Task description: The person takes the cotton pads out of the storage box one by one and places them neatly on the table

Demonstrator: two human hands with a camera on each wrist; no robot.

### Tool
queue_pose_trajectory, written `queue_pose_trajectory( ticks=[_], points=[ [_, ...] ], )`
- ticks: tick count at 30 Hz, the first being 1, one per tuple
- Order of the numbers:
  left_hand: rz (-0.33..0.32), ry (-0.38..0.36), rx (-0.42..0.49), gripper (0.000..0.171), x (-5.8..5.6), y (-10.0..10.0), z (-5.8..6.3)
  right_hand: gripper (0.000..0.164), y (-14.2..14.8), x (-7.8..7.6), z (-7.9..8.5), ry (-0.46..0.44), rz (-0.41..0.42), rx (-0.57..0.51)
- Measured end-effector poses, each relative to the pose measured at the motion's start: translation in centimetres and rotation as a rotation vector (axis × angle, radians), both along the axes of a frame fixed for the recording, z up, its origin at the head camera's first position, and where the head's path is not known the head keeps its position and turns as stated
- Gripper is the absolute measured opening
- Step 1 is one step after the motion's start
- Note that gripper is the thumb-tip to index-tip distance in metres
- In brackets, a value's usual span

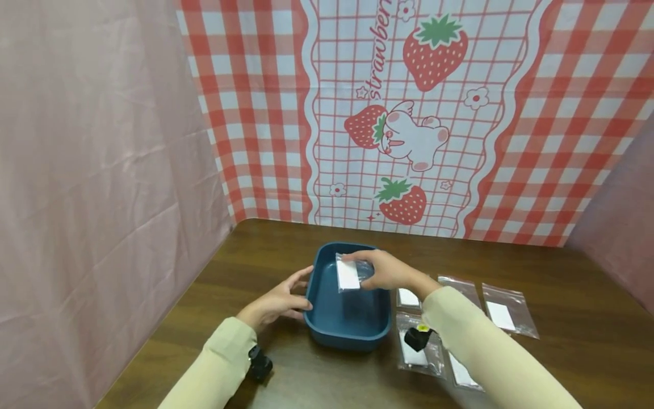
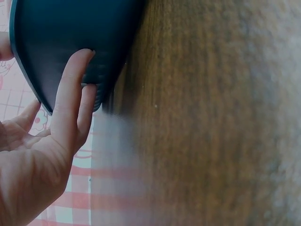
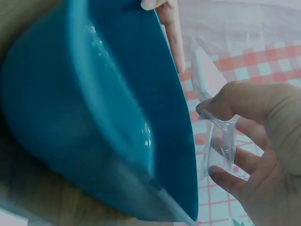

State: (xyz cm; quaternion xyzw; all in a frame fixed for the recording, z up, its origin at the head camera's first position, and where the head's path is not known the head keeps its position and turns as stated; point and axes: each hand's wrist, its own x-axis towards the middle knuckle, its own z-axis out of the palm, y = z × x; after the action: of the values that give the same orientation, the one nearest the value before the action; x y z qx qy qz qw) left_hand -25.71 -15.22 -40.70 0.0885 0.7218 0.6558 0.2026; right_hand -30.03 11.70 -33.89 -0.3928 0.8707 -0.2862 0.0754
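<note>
A dark blue plastic bin (image 1: 347,329) stands on the wooden table, its inside facing up. My right hand (image 1: 385,270) pinches a small clear plastic bag with a white flat block (image 1: 348,275) in it, held over the bin. In the right wrist view the clear bag (image 3: 221,141) is crumpled between thumb and fingers. My left hand (image 1: 278,301) touches the bin's left side. Seen from the left wrist, its fairly straight fingers (image 2: 68,99) lie against the outer wall of the bin (image 2: 70,28), and one fingertip reaches the rim.
Several more clear bags with white blocks lie right of the bin, among them a far right bag (image 1: 511,312) and a nearer bag (image 1: 416,346). My right forearm partly covers them. A checkered strawberry cloth (image 1: 357,170) hangs behind the table (image 1: 230,272).
</note>
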Motion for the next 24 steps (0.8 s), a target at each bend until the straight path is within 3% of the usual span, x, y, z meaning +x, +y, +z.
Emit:
queue_pose_trajectory(
  ticks=[5,13,21,24],
  points=[
    [-0.007,-0.001,0.003,0.086,0.0,0.0,0.0,0.062,1.8,1.4,0.3,0.007,-0.009,-0.034],
    [-0.011,0.009,0.016,0.087,0.3,0.0,0.1,0.063,5.0,3.9,0.4,0.093,-0.022,-0.080],
    [-0.013,0.021,0.005,0.085,0.4,0.1,0.1,0.066,8.5,6.1,-0.7,0.125,-0.054,-0.122],
    [-0.012,0.017,0.004,0.085,0.4,0.2,0.0,0.067,10.0,7.0,-1.1,0.199,-0.061,-0.141]
  ],
)
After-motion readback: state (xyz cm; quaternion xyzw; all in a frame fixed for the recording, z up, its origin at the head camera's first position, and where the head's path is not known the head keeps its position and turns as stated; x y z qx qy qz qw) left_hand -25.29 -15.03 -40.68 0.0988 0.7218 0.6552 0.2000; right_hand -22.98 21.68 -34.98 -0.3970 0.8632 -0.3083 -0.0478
